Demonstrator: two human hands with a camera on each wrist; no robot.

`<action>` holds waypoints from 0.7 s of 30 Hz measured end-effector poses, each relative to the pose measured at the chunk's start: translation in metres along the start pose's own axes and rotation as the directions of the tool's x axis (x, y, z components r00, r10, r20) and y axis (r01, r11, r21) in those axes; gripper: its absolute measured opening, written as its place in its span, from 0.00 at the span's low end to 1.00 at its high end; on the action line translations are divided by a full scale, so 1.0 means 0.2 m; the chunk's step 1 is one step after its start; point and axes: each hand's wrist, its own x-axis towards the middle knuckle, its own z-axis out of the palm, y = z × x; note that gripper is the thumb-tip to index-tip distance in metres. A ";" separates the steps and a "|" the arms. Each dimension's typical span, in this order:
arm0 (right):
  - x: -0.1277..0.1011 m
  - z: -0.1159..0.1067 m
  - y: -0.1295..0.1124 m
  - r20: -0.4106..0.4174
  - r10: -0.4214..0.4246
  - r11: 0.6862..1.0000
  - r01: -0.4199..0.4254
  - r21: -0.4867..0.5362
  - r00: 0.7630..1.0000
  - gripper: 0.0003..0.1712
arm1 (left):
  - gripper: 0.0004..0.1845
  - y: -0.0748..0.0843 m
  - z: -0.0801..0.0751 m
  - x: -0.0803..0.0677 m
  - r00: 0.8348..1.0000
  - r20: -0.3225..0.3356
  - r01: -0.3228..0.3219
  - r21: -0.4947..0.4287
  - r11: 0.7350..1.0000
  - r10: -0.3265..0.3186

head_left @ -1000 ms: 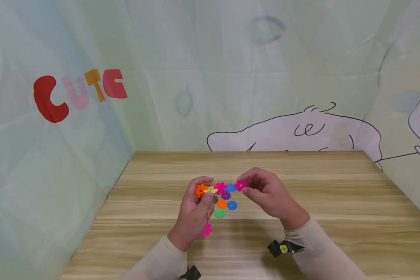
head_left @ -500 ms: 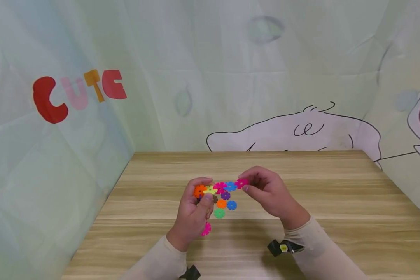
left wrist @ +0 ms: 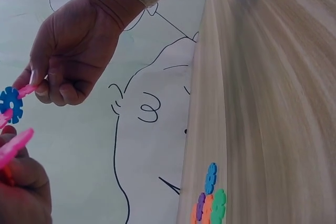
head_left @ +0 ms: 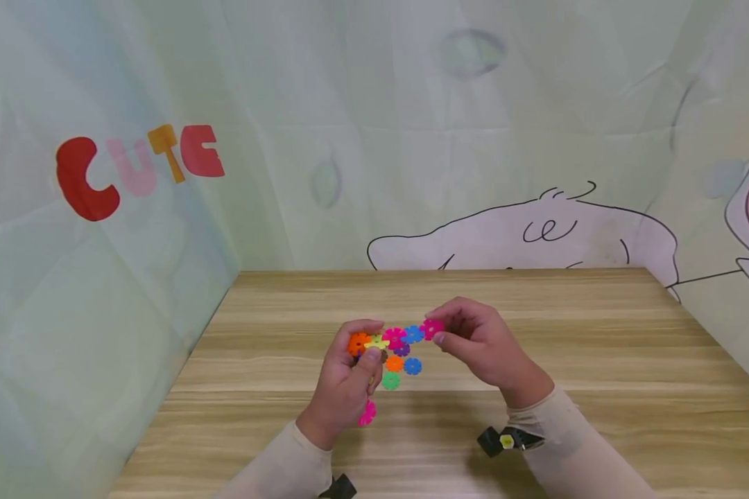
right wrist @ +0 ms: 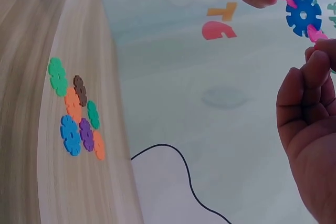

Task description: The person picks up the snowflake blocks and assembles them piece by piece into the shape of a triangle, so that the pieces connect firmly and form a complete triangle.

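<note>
You are joining discs: left hand (head_left: 343,378) holds the chain (head_left: 387,339), right hand (head_left: 483,346) pinches the pink disc (head_left: 431,328). Push it on.

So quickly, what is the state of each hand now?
Left hand: holds the chain of snowflake discs at its orange end.
Right hand: pinches the pink disc at the chain's other end.

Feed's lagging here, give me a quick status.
Left hand grips chain of snowflake discs. Right hand pinches pink end disc. Loose discs on table, nothing obstructing.
</note>
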 end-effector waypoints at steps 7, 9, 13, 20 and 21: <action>0.00 0.00 0.00 0.009 0.012 1.000 -0.012 -0.003 1.000 0.13 | 0.16 -0.01 -0.01 0.00 1.000 -0.002 0.020 -0.026 0.999 -0.020; 0.00 0.00 0.00 0.004 0.021 1.000 -0.021 -0.011 1.000 0.13 | 0.16 -0.01 -0.01 0.00 1.000 -0.002 0.027 -0.026 0.999 -0.027; 0.00 0.01 -0.01 -0.007 0.034 0.999 -0.034 -0.026 0.999 0.12 | 0.16 -0.01 -0.01 0.00 0.999 -0.005 0.036 -0.022 0.999 -0.036; 0.00 0.02 -0.01 -0.012 0.058 0.997 -0.059 -0.049 0.998 0.12 | 0.15 -0.01 -0.01 0.00 1.000 -0.007 0.029 -0.020 0.999 -0.030; 0.00 0.02 -0.01 -0.016 0.061 0.997 -0.061 -0.049 0.998 0.12 | 0.16 -0.01 -0.01 0.00 1.000 -0.005 0.024 -0.020 1.000 -0.024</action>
